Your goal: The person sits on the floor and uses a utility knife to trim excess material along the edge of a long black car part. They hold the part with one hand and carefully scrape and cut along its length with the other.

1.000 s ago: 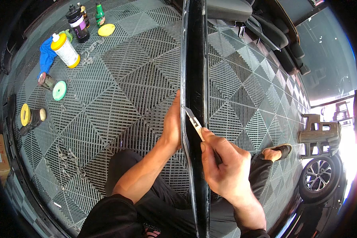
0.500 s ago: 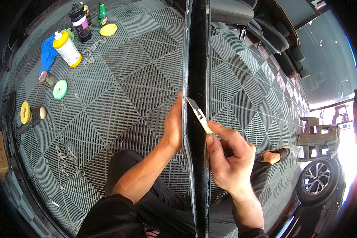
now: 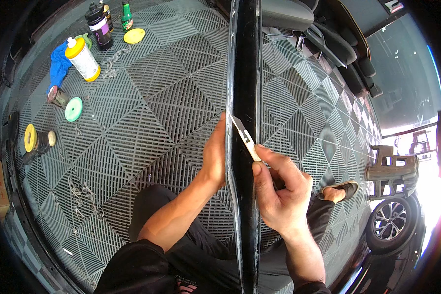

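A long black car panel (image 3: 245, 206), apparently a door seen edge-on, runs top to bottom through the middle of the head view. My right hand (image 3: 285, 188) pinches a small cream-handled utility knife (image 3: 250, 147) between thumb and fingers. Its dark blade slants up and left, with the tip at the panel's pale-edged left rim. On the panel's other side, my left hand (image 3: 214, 154) rests along the left face, fingers stretched upward. The panel hides part of those fingers.
Grey slatted tiles cover the floor. At left are a yellow-capped bottle (image 3: 83, 60), a blue cloth (image 3: 59, 66), a dark bottle (image 3: 99, 28), a green bottle (image 3: 127, 17), polishing pads (image 3: 74, 109) and a polisher (image 3: 40, 141). Car seats (image 3: 330, 41), a stool (image 3: 392, 171) and a wheel (image 3: 391, 223) are at right.
The knife and my right hand have shifted slightly up along the panel's left rim. My left hand stays in nearly the same place.
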Demonstrator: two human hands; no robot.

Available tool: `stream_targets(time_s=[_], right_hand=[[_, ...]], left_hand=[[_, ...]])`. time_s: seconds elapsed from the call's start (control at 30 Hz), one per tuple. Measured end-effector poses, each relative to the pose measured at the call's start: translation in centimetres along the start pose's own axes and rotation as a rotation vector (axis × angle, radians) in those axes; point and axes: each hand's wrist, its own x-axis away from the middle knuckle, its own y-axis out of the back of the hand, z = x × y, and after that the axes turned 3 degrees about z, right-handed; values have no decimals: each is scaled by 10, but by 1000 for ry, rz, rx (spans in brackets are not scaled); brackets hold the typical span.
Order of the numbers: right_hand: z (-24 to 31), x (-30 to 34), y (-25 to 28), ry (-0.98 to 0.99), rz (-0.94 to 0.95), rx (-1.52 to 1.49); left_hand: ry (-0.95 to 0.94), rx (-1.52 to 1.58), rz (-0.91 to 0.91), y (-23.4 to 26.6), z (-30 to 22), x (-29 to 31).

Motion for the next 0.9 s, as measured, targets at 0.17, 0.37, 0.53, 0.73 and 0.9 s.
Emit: stream_targets(time_s=[0.17,0.37,0.53,0.73,0.9], right_hand=[[5,-2,2,18,18,60],[10,-3,6,60,32,154],[11,-3,8,96,30,207],[11,1,9,100,45,235],[12,4,12,92,66,246]], left_hand=[[66,26,-33,-4,-5,0],[100,83,-29,-5,-5,1],[60,103,46,-2,1,1],[127,107,-33,-6,-4,2],[41,7,-1,-3,-4,5]])
